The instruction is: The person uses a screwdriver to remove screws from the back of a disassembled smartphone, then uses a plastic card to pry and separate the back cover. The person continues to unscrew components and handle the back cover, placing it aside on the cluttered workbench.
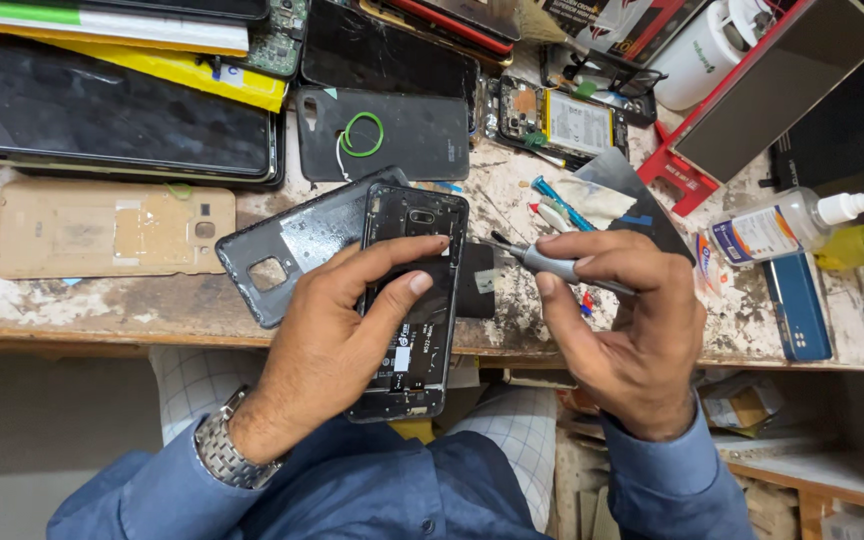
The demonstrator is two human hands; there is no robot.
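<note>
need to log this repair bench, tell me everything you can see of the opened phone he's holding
The opened phone is a black slab with its back cover off, showing a dark inner frame, a camera cutout near the top and small white labels low down. It stands lengthwise, overhanging the bench edge. The left hand grips its side, thumb and finger across it. The grey screwdriver in the right hand points at its upper edge.

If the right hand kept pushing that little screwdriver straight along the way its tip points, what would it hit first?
The right hand aims the screwdriver left and slightly up, at the opened phone in the left hand. It would likely meet the phone's upper right edge first, though depth is hard to judge.
</note>
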